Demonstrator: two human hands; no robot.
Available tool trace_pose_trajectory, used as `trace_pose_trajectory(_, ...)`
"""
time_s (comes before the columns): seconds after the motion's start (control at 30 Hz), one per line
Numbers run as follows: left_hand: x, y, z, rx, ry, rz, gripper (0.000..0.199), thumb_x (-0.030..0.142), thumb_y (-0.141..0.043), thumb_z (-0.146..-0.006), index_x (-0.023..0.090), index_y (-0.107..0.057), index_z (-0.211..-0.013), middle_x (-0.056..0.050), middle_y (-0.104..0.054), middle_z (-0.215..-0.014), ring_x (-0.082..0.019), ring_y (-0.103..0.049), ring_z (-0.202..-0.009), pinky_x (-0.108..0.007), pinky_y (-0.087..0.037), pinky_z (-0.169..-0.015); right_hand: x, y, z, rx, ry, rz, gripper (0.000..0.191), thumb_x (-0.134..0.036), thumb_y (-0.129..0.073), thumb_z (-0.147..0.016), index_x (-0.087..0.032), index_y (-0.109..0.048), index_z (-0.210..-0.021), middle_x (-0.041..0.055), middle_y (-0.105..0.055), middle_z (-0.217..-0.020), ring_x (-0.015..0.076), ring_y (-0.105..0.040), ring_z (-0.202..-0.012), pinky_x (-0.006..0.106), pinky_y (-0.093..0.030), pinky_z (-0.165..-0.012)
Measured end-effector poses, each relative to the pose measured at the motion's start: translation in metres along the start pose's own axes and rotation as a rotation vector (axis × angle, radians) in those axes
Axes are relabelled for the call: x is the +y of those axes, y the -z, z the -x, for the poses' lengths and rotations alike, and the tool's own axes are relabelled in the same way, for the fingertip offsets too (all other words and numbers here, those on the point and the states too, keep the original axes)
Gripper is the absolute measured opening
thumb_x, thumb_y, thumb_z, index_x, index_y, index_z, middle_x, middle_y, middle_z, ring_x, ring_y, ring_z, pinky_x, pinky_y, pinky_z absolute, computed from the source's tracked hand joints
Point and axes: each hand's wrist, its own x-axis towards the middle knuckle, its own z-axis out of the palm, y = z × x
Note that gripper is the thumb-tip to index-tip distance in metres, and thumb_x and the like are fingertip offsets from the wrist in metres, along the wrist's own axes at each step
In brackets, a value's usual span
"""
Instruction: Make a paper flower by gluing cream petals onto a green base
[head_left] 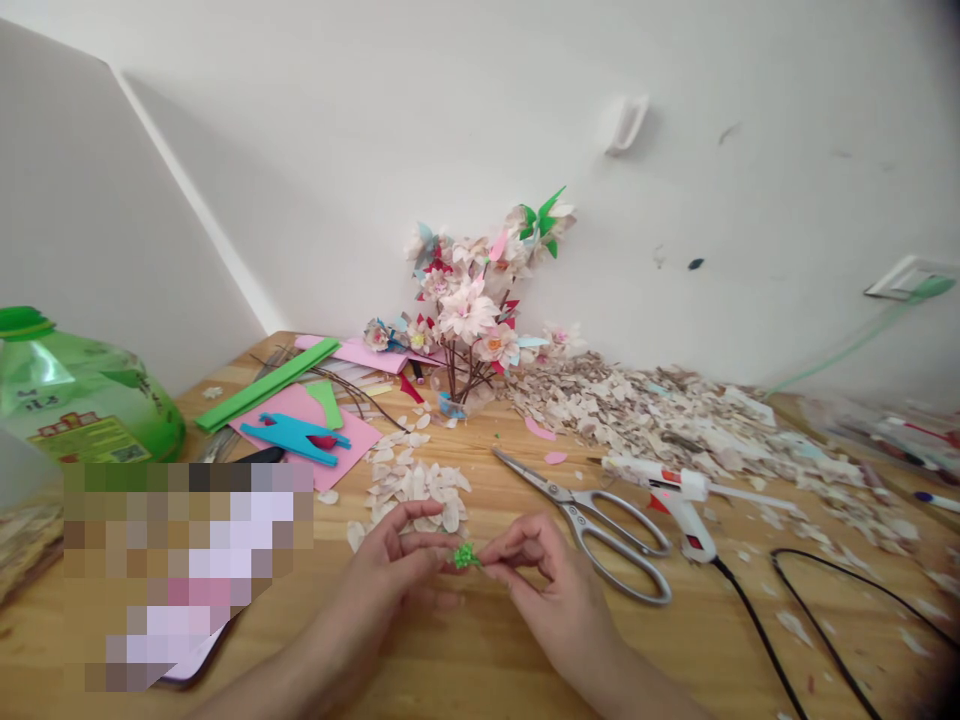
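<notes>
A small bright green fringed tuft (466, 556) is held between my two hands, low in the middle of the view. My right hand (544, 585) pinches its right side between thumb and fingertips. From the other side, the thumb and fingers of my left hand (397, 565) close on the tuft, with the index finger arched above. Just beyond my left hand lies a loose pile of pale dried petals (412, 480). Metal scissors (581, 510) rest beside my right hand, blades toward the upper left. What lies under my palms is hidden.
A white glue gun (667, 485) with a black cord lies right. Behind stand handmade flowers (469, 305) and a heap of dried flakes (637, 400). Left are green paper (270, 385), pink paper (360, 435), a blue cutout (292, 437) and a green bottle (90, 390).
</notes>
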Motion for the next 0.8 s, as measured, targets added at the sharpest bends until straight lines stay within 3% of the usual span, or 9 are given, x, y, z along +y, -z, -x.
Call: trace_pose_trajectory(0.8,0.0029,-0.0044,0.0039,0.014,0.041,0.067,0.043,0.018,-0.066,-0.066,0.017,-0.046,-0.104,-0.006,-0.068,-0.079,-0.017,-0.063,-0.073,-0.028,-0.053,-0.060,-0.0034,0.0006,0.0008,0.000,-0.004,0.042,0.015,-0.014,-0.055,-0.075,-0.024,-0.044,-0.078,0.0011,-0.067,-0.076,0.0159,-0.066,-0.072,0.028,-0.053,-0.066)
